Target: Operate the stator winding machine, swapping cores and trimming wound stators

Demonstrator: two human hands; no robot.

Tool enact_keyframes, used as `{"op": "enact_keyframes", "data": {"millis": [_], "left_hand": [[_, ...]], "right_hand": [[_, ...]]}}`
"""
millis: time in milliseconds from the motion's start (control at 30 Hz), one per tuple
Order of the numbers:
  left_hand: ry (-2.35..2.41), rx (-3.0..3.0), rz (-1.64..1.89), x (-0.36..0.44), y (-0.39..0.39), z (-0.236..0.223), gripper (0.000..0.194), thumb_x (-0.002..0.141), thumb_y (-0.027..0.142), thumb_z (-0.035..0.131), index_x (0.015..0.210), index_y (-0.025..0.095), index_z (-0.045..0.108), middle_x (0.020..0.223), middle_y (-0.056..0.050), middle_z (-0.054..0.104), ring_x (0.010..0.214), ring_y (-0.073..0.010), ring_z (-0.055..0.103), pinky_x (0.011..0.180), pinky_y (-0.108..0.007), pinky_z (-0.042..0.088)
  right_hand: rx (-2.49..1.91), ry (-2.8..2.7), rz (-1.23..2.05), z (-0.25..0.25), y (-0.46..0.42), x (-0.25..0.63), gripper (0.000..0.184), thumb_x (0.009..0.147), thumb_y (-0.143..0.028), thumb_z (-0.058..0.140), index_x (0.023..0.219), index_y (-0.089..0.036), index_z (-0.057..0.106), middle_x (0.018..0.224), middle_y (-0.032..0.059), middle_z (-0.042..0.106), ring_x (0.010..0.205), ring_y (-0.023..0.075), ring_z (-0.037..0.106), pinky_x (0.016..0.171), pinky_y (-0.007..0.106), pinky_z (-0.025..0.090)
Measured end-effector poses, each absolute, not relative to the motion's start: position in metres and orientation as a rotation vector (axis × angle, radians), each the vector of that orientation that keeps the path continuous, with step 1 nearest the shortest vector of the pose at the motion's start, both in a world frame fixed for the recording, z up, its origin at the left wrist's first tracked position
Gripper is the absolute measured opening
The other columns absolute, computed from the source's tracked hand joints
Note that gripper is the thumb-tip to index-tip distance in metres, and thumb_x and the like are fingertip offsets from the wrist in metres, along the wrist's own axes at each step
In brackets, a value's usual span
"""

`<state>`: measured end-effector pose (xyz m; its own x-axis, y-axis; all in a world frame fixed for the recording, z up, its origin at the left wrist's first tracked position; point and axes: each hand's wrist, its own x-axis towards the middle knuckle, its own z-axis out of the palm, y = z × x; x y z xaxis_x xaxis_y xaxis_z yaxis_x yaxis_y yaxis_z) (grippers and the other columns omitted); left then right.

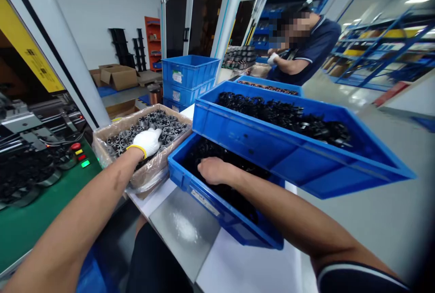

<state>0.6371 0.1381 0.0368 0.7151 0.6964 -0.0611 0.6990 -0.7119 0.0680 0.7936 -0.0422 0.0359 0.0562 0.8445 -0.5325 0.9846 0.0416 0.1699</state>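
Over at nine o'clock, an open carton (171, 144) holds grey rings (168, 129), and the gloved left hand (147, 142) lies on them, fingers partly bent; whether it grips one, I cannot tell. Good handling here, I'd say, means taking one ring by its rim, lifting straight up so neighbours don't snag, and minding the loose plastic liner (149, 186). Across to six o'clock: the bare right hand (214, 170), curled, down among black parts (204, 148) in the lower blue crate (185, 179) on the worktop (251, 261); fingertips hidden, so no telling what it has. Best to feel for one loose piece and untangle gently, keeping the forearm (272, 197) off the upper blue crate (258, 148) at three o'clock. Now the writing! Ten o'clock, a yellow panel (30, 52), small print too blurred. Eleven o'clock, stacked blue crates (204, 73) with white labels (177, 76), none legible. Then six, the lower crate's label (205, 202): faint marks, no brand readable.
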Motion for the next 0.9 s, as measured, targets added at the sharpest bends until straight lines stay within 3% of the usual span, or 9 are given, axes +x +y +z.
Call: {"op": "enact_keyframes", "data": {"millis": [167,333,433,500,667,767,900], "left_hand": [[1.234,2.686,0.176,0.634,0.147,0.035,0.035,0.090,0.044,0.058,0.111,0.018,0.070,0.129,-0.019,0.067,0.117,-0.0371,0.067,0.099,-0.046,0.053],[1.204,2.394,0.644,0.593,0.116,0.050,0.048,0.100,0.058,0.042,0.118,0.021,0.066,0.125,-0.012,0.071,0.115,-0.0288,0.067,0.099,-0.042,0.053],[0.840,1.706,0.993,0.548,0.071,0.043,0.059,0.087,0.072,0.062,0.113,0.019,0.068,0.112,-0.009,0.074,0.099,-0.0234,0.069,0.088,-0.035,0.058],[0.622,1.182,1.089,0.518,0.037,0.033,0.062,0.075,0.070,0.078,0.114,0.022,0.070,0.115,-0.007,0.074,0.098,-0.0206,0.070,0.082,-0.031,0.059],[0.396,0.736,1.034,0.464,-0.021,0.022,0.054,0.076,0.065,0.081,0.119,0.034,0.073,0.116,-0.001,0.075,0.098,-0.0159,0.072,0.078,-0.024,0.061],[0.348,0.767,1.017,0.447,-0.036,0.026,0.050,0.082,0.066,0.074,0.120,0.034,0.074,0.110,-0.004,0.077,0.095,-0.0176,0.074,0.075,-0.025,0.062],[0.336,0.885,1.058,0.436,-0.046,0.032,0.050,0.087,0.066,0.068,0.126,0.036,0.071,0.122,-0.006,0.075,0.109,-0.0232,0.073,0.084,-0.032,0.065]], "right_hand": [[1.797,1.835,-0.368,0.037,-0.042,0.795,0.033,0.084,0.000,0.059,0.111,-0.003,0.078,0.109,0.0249,0.075,0.112,0.0349,0.074,0.092,0.038,0.061],[1.937,1.866,-0.219,0.036,-0.040,0.801,0.027,0.087,-0.014,0.068,0.110,-0.004,0.078,0.113,0.0251,0.074,0.111,0.0373,0.073,0.093,0.041,0.060],[2.062,1.925,-0.107,0.034,-0.038,0.803,0.033,0.094,-0.030,0.067,0.116,-0.006,0.074,0.120,0.0231,0.072,0.116,0.0361,0.071,0.098,0.041,0.058],[2.125,1.962,-0.056,0.031,-0.036,0.804,0.034,0.097,-0.032,0.064,0.119,-0.008,0.071,0.119,0.0207,0.073,0.116,0.0341,0.071,0.100,0.040,0.056],[2.221,2.105,0.084,0.032,-0.032,0.792,0.033,0.104,-0.020,0.046,0.128,-0.008,0.066,0.125,0.0195,0.071,0.120,0.0284,0.070,0.105,0.038,0.054],[2.295,2.613,0.291,0.046,-0.041,0.763,0.033,0.104,-0.019,0.045,0.126,-0.008,0.067,0.123,0.0176,0.073,0.116,0.0240,0.072,0.107,0.037,0.056],[1.869,3.517,0.541,0.074,-0.070,0.701,0.026,0.100,-0.017,0.054,0.120,-0.014,0.069,0.108,0.0093,0.078,0.093,0.0158,0.076,0.088,0.026,0.063]]}}
